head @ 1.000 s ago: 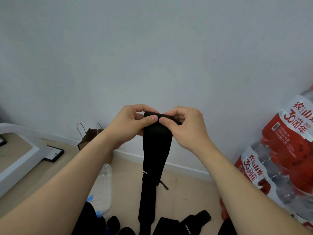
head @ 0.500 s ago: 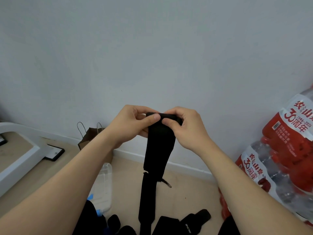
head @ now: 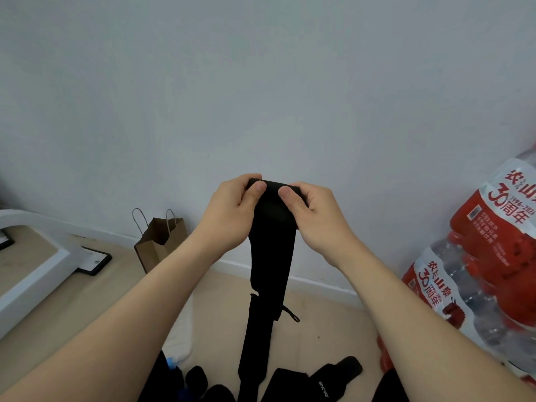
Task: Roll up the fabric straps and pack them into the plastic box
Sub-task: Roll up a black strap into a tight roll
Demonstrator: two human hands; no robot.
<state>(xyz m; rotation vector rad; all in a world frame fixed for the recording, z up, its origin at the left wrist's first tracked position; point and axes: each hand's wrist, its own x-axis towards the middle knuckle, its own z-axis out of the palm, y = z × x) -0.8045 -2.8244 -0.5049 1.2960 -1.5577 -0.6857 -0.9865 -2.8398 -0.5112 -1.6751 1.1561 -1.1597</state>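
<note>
The left hand (head: pixel 232 210) and right hand (head: pixel 316 216) are holding up a long black fabric strap (head: pixel 269 256), fingers (head: pixel 256 188) pinching its folded top edge while the rest is hanging down. A clear plastic box (head: pixel 181 340) is showing beside the left forearm, its contents hidden. A brown paper bag (head: pixel 162 242) is standing open by the wall.

A plain pale grey wall (head: pixel 261 68) fills the upper frame, meeting a beige floor (head: pixel 214 309) at a white baseboard (head: pixel 319 285). A brown paper bag (head: pixel 162 242) stands lower left beside white furniture (head: pixel 32 274); red-labelled water bottle packs (head: pixel 493 256) stack at right.
</note>
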